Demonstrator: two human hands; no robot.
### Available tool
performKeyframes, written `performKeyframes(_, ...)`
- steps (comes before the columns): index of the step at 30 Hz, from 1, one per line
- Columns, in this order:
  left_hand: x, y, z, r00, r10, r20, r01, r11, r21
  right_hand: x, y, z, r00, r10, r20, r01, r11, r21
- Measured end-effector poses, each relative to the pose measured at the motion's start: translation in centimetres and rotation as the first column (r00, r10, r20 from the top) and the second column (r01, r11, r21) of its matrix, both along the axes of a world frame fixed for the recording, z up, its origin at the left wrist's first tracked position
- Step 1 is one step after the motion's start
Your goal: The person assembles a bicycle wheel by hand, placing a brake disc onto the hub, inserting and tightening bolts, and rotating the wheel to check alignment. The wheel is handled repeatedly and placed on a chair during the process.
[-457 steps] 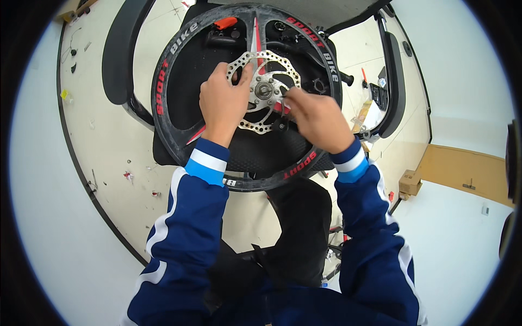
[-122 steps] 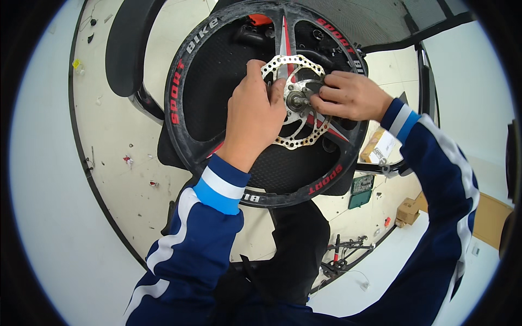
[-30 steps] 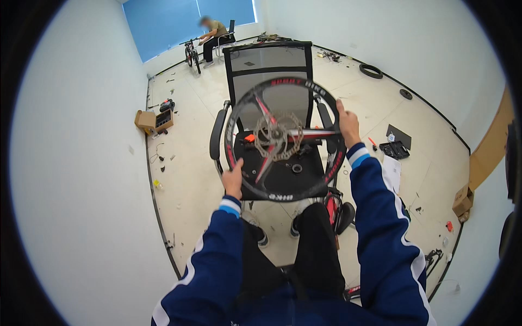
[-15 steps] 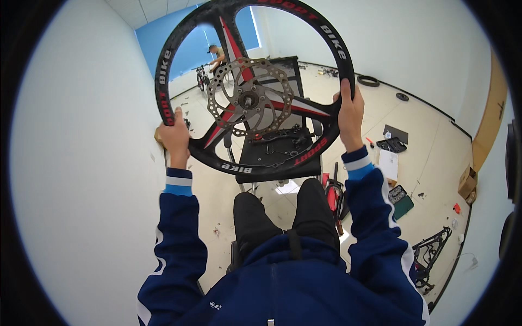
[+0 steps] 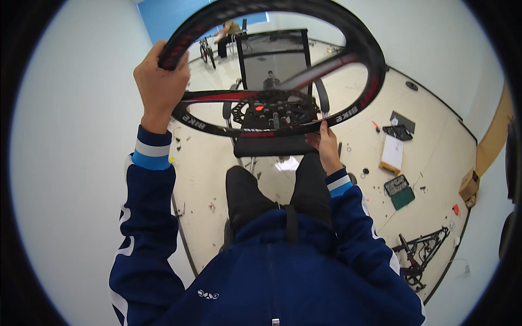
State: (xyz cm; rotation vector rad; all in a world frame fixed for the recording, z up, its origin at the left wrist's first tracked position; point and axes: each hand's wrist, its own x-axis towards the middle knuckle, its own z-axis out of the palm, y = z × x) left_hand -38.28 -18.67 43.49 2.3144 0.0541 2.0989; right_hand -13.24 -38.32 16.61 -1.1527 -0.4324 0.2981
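A black three-spoke bicycle wheel [image 5: 375, 79] with red and white markings is held in the air before me, tilted so that I see it at a slant. Its axle and hub [image 5: 271, 82] point upward, and the disc brake rotor [image 5: 238, 112] lies on the underside. My left hand [image 5: 160, 89] is wrapped round the rim at the left. At the near right, my right hand [image 5: 328, 146] grips the lower rim, thumb on top, its other fingers partly hidden. Beneath the wheel stands a black office chair [image 5: 255, 148], small parts on its seat, partly covered by the wheel.
A person [image 5: 232, 28] sits far back by a small bicycle [image 5: 205, 53]. On the floor at right lie a black tray [image 5: 398, 132], a white board [image 5: 392, 151], a green tool case [image 5: 403, 199] and a bicycle frame [image 5: 427, 252]. A cardboard box [image 5: 468, 183] stands by the wall.
The wheel has tipped from facing me to a slant, its rotor turning downward. My left hand has risen along the left side; my right hand has come down to the near rim.
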Motion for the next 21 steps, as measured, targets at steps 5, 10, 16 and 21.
performKeyframes(5, 1.0, -0.1, -3.0, 0.998, -0.041, -0.047, 0.049, 0.979, 0.200, -0.4, -0.3, -3.1, 0.992, 0.045, -0.119, -0.030, 0.991, 0.131)
performKeyframes(10, 0.6, 3.4, -5.3, 0.915, -0.391, 0.100, 0.356, 0.900, 0.252, 5.2, -0.5, -6.4, 0.806, -0.175, 0.565, 0.122, 0.984, 0.131)
performKeyframes(16, -0.6, 4.6, -6.5, 0.845, -0.515, 0.145, 0.458, 0.836, 0.303, 2.9, -3.0, 4.6, 0.870, -0.174, 0.461, 0.127, 0.983, 0.131)
performKeyframes(21, -2.4, 5.8, -7.0, 0.853, -0.505, 0.127, 0.480, 0.857, 0.186, 2.7, -3.0, 8.2, 0.810, -0.235, 0.537, 0.179, 0.971, 0.156)
